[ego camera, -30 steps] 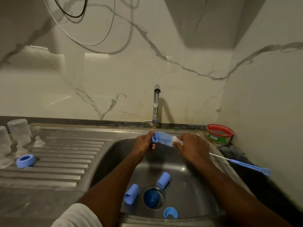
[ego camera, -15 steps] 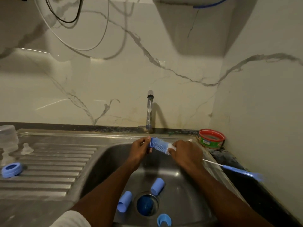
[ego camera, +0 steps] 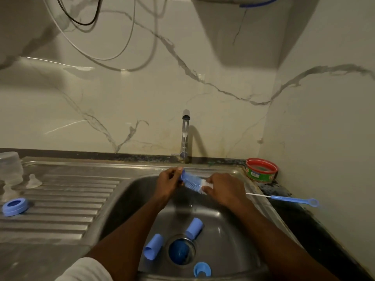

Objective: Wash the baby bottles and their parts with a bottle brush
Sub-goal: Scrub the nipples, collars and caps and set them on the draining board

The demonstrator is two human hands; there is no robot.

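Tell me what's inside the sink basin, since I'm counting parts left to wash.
In the sink: two blue caps lying on their sides, a blue ring near the front, something blue in the drain. The forearms hide parts of the floor.

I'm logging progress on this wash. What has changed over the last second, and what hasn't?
Almost nothing. The left hand and right hand still hold the bottle brush over the sink; only the camera view shifted. The two blue caps beside the drain, the blue ring on the drainboard, and the thin brush on the right rim stayed put.
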